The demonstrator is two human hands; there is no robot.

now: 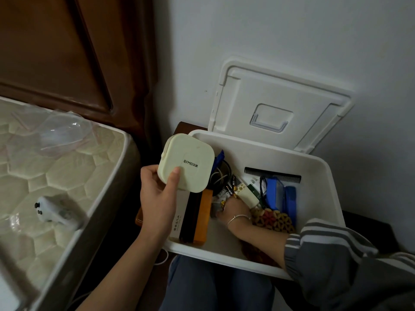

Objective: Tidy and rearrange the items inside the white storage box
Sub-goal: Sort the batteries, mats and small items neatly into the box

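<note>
**Entry: box open, one case lifted out, other hand among the contents**

The white storage box (318,176) sits against the wall, right of the mattress (56,164), directly in front of the seated person's knees. Its lid (280,97) is off and leans upright on the wall behind the far rim.

Left hand (157,198): raised over the box's left rim, gripping a cream square case (186,162). The thumb lies across the printed face and the fingers are behind it. The case is tilted and clear of the contents.

Right hand (233,209): down inside the box near its middle, with a thin bracelet (238,218) on the wrist and a striped sleeve (325,239) pushed up the forearm. The fingers are blurred and buried among small items, so I cannot tell whether they grip anything.

Contents:
- An orange box (203,216) lies along the left wall, touching a white carton (179,216).
- A black comb (272,175) lies at the far side.
- Blue items (280,194) are at the right, with a woven coaster (274,221) just near of them.
- Batteries (234,182) lie just beyond the right hand.

A white controller (56,209) lies on the mattress, well apart from the box.
</note>
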